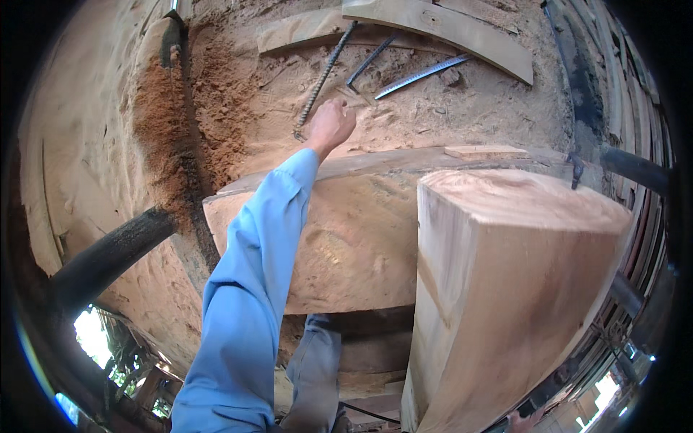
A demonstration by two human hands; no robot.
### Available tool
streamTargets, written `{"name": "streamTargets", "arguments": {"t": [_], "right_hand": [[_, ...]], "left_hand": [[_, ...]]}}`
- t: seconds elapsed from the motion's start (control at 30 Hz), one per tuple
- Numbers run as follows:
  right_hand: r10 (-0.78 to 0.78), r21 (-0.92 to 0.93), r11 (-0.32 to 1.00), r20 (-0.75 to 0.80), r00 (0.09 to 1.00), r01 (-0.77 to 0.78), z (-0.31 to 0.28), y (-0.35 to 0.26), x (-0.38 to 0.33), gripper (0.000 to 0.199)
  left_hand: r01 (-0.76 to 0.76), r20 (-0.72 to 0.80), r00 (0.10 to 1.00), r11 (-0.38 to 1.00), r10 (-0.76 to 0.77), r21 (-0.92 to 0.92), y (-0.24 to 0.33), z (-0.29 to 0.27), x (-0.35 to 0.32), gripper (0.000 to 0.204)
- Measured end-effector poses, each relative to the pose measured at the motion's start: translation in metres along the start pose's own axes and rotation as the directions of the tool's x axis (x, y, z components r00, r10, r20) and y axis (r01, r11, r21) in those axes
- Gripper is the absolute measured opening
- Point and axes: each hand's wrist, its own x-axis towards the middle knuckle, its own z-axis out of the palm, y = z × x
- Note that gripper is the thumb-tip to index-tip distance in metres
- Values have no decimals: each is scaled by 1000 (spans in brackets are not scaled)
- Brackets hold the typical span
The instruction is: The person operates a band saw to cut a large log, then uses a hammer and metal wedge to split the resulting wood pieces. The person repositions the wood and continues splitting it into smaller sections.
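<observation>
One large squared wood block (520, 289) stands right of a broad wooden slab (354, 249). Left of and beyond the block, the left hand (332, 124) is just beside the near end of one ribbed rod (326, 78) (whether it touches is unclear); its fingers are bent, and I cannot tell if they grip anything. Also beyond the block lie one shorter dark rod (370, 60), one silver strip (421, 76) and two pale planks (476, 37), all on sawdust. One dark pipe (115, 252) is well left of the block; the right hand cannot be made out.
</observation>
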Motion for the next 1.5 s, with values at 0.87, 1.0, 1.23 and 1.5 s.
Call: {"name": "streamTargets", "arguments": {"t": [0.87,1.0,1.23,1.5], "right_hand": [[150,128,978,110,983,-164,12,29,13,89],[127,213,967,74,989,-140,21,47,-1,94],[-52,433,893,-168,984,122,40,75,-22,103],[52,158,987,-88,995,-38,26,42,-5,84]], "left_hand": [[565,536,824,190,-183,-803,47,68,89,13],[501,476,834,22,-279,-865,92,18,32,15],[488,405,827,139,-390,-861,98,-87,-125,16],[465,245,791,290,-560,-837,144,-119,-346,24]]}}
